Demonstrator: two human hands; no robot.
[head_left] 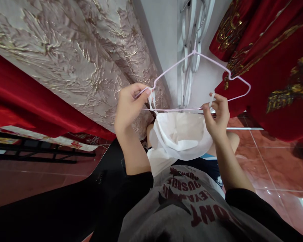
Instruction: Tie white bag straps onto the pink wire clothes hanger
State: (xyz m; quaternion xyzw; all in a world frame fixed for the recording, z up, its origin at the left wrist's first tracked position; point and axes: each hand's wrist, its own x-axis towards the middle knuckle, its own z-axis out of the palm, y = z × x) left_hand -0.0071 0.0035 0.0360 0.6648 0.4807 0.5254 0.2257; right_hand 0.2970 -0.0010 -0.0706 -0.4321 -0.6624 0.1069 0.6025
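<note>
A pale pink wire hanger (194, 52) hangs in front of me by its hook. My left hand (129, 107) pinches the hanger's left end, where a white strap (150, 100) is looped over the wire. From that strap a white garment (184, 129) with thin straps drops below the hanger's bottom bar, over my lap. My right hand (218, 116) has its fingers curled around the other white strap (211, 100), near the right part of the bottom bar. This second strap is apart from the hanger's right shoulder. The garment's lower part is bunched and its full shape is hidden.
White metal scrollwork (185, 64) stands behind the hanger. A pinkish brocade cloth (91, 60) hangs at left, above red fabric (35, 101). Red gold-trimmed garments (265, 77) hang at right. A black rack (40, 151) stands low at left on the red tiled floor (280, 164).
</note>
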